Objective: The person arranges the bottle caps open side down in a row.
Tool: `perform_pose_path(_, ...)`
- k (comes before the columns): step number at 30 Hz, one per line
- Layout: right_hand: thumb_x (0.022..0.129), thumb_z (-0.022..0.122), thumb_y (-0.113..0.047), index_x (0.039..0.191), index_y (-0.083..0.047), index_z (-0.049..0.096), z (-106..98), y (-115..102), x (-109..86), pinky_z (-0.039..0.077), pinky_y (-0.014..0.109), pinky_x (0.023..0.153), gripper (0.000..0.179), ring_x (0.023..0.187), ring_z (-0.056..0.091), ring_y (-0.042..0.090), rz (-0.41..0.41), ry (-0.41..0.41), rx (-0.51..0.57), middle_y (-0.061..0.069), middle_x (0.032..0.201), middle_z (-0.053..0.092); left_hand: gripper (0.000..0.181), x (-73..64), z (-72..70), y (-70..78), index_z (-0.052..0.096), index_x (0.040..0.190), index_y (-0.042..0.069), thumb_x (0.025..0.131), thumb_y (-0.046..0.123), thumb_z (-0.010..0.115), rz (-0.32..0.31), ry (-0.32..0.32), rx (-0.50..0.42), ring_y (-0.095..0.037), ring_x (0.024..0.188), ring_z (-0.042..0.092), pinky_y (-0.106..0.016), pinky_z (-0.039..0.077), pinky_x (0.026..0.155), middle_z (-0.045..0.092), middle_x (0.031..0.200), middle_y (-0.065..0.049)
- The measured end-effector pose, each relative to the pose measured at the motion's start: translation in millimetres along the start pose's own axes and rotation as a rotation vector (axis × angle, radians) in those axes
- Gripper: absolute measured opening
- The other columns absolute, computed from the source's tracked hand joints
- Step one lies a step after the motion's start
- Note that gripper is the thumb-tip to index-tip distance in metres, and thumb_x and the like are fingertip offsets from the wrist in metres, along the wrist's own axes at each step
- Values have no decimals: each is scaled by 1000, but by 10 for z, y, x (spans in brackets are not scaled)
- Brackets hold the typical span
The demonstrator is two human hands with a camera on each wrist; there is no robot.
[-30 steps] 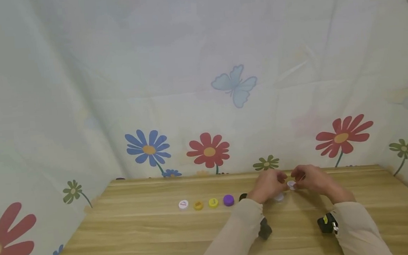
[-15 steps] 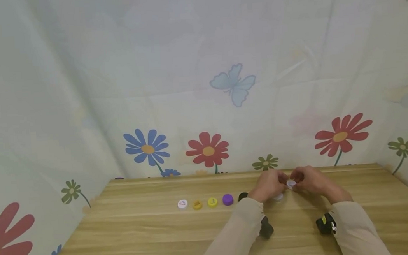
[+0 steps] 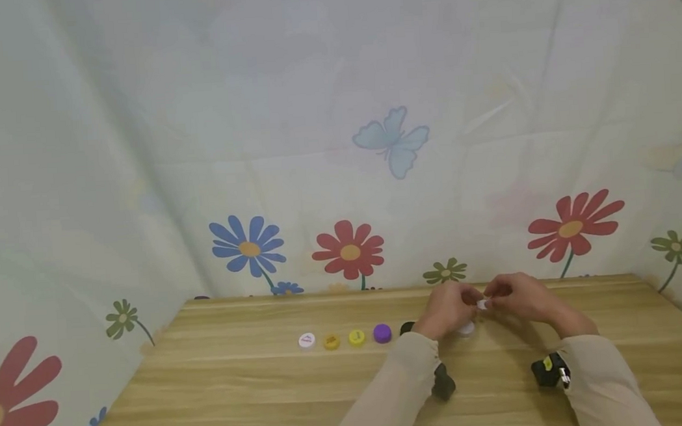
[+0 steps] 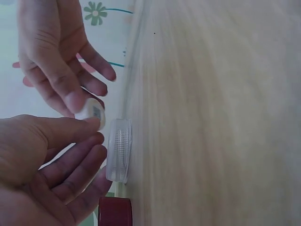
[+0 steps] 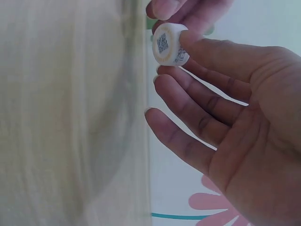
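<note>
A small white bottle cap (image 3: pixel 483 304) is held up above the back of the table between both hands. My left hand (image 3: pixel 449 309) pinches one side of it, the thumb tip on its edge in the left wrist view. From the other side my right hand (image 3: pixel 522 299) grips it with thumb and forefinger, the other fingers spread loosely. In the right wrist view the white cap (image 5: pixel 170 44) shows a printed square code on its face and small print on its side. A clear ribbed cap (image 4: pixel 118 149) stands just below the left fingers, with a dark red cap (image 4: pixel 115 211) beside it.
On the wood-grain table (image 3: pixel 240 388), a row of caps runs leftward: black (image 3: pixel 407 327), purple (image 3: pixel 382 333), yellow (image 3: pixel 357 337), orange (image 3: pixel 331 341) and white with print (image 3: pixel 306 340). A flowered cloth (image 3: pixel 292 177) hangs behind the table's far edge.
The white cap has been turned between the fingers: its round hollow showed earlier, and now it is seen more edge-on. Both hands stay almost in place, and the row of caps is unmoved.
</note>
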State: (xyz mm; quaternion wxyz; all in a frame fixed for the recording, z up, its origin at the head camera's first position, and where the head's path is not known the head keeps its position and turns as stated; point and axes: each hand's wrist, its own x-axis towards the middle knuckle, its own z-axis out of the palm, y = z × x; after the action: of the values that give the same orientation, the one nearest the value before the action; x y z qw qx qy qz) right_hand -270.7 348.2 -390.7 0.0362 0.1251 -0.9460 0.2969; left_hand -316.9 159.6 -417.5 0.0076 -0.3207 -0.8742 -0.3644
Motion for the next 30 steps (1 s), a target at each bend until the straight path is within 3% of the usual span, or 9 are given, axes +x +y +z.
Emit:
perform_pose_path(10,102,71,-13,106,3,72,-83,-124,-32,57,40,74,17,84,65,22,23,-27,67,7,96,72,5,-70,-46,18,83,94,12,90,10,85,-14,51,-70,4,73,60,-12,46,69,77,83,8)
perform_pose_path(21,96,77,-6,104,2,71,-72,-121,-34,57,44,80,13,94,66,26,-36,-13,59,8,101,73,8,-114,-87,2,83,101,11,94,15,83,-5,77,-55,4,77,61,-12,46,70,77,86,9)
perform_pose_path(30,101,71,-8,107,4,71,-102,-193,-35,57,42,75,13,86,64,24,1,-25,84,8,96,71,20,-132,-116,11,80,114,12,94,10,81,10,116,-90,3,84,67,-12,48,74,79,95,6)
